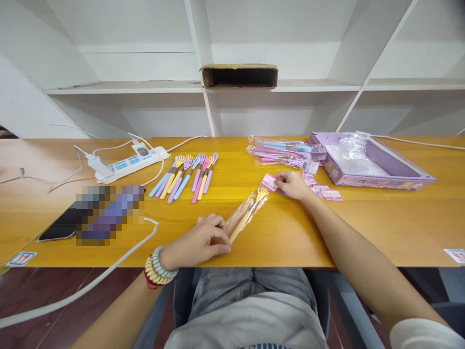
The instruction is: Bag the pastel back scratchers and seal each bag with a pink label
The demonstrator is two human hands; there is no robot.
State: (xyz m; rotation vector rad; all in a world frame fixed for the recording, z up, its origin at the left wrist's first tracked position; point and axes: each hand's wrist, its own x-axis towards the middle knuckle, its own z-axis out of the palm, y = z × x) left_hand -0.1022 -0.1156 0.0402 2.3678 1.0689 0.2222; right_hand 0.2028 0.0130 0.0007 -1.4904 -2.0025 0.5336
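Note:
A yellow back scratcher [241, 228] with a small claw-shaped head lies slantwise in a clear plastic sleeve [236, 216]. My left hand [203, 240] pinches its lower end near the table's front edge. My right hand [291, 184] is closed on a small pink printed card [269, 182], just beyond the claw head. More such cards [331, 195] are scattered to the right of that hand. On the left lie several unwrapped back scratchers [185, 177] in blue, purple, yellow and pink, side by side with claws pointing away. Several bagged back scratchers [279, 151] are piled at the back.
A purple open box [378, 182] with clear plastic inside stands at the back right. A white power strip [132, 165] with plugs and cables sits at the left, near a phone [60, 228] and a blurred-out item. A cardboard box [240, 77] rests on the shelf behind.

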